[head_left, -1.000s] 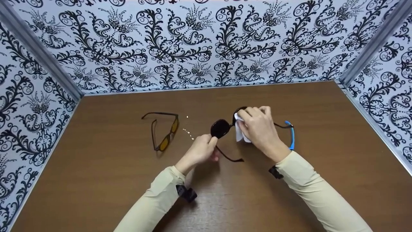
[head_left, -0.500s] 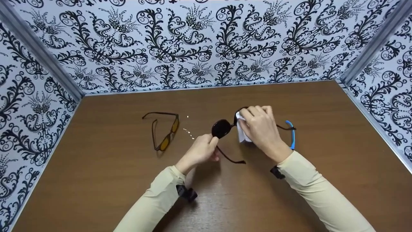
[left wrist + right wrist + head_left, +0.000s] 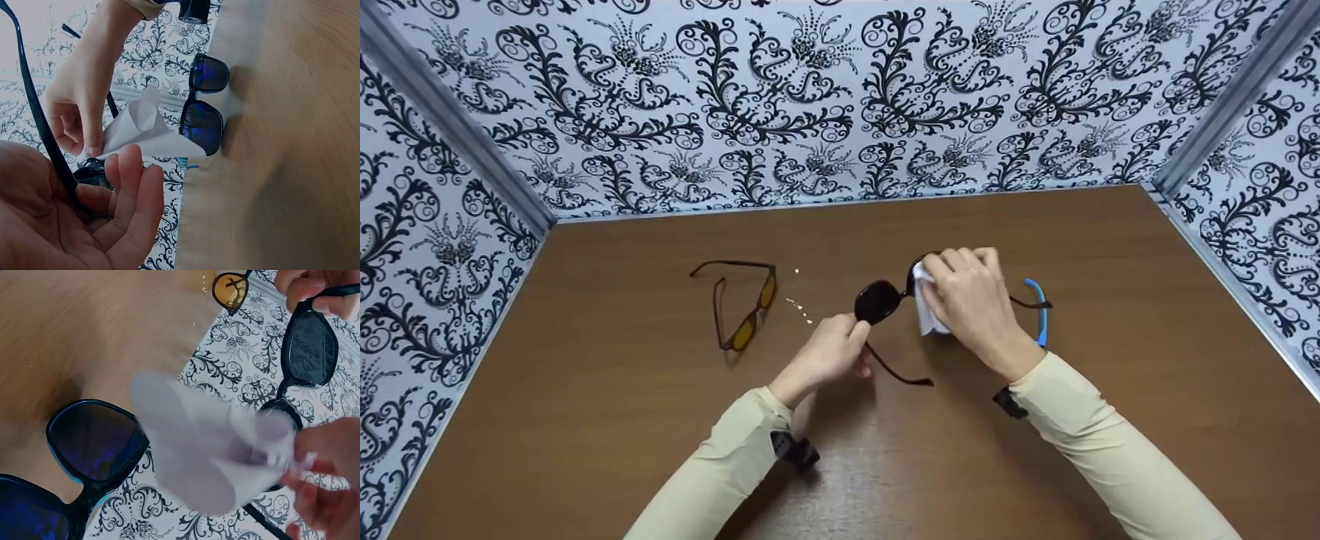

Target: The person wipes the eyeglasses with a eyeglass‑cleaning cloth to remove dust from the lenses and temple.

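Observation:
Black sunglasses point(image 3: 877, 301) with dark lenses are held up over the table between both hands. My left hand point(image 3: 832, 346) pinches them at the outer corner of one lens, where the temple joins; in the left wrist view its other fingers curl loosely. A white cloth point(image 3: 931, 319) is in my right hand point(image 3: 971, 300), pinched around the other lens, which is mostly covered. In the right wrist view the cloth point(image 3: 191, 444) hangs in loose folds and looks blurred. One temple extends below the left hand, the other sticks out past the right hand.
Yellow-lensed glasses point(image 3: 745, 332) lie on the table at the left, beside several small white bits point(image 3: 799, 306). Blue-templed sunglasses point(image 3: 1042, 315) stand behind the right hand; their dark-blue lenses point(image 3: 202, 121) show in the left wrist view. Patterned walls point(image 3: 840, 105) enclose the brown table.
The sunglasses and both hands shift very slightly right, and the sunglasses tilt a little. The right hand with the cloth stays on the same lens. The other glasses stay put.

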